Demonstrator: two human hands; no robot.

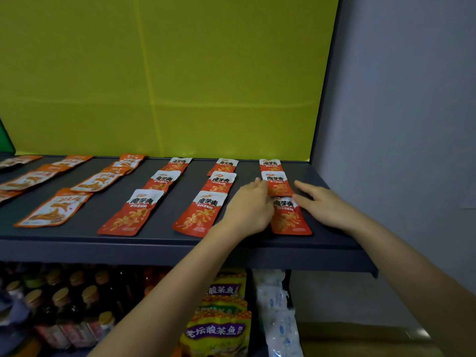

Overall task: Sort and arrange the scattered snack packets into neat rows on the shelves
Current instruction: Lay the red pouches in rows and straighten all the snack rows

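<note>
— Snack packets, the red ones, lie in three columns toward the right end of the dark shelf. Where are the hands?

— Both at the rightmost column. The left hand lies flat against the left side of the front packet, its fingertips touching the middle packet just behind. The right hand rests open on the shelf, fingers against the right side of those same two. Hands apart, packets between them; neither is clamped on anything.

— And the third in that column?

— The back packet sits at the rear edge, against the yellow-green backboard, untouched.

— What are they like?

— Flat glossy pouches, white at the top, red below, wider at the base. Orange packets of a different kind lie in looser diagonal lines toward the left end.

— Any room?

— A bare strip runs between that column and the right edge, and another along the front edge. Below, bottles crowd the left of the lower shelf, with yellow bags and white pouches at the right.
</note>
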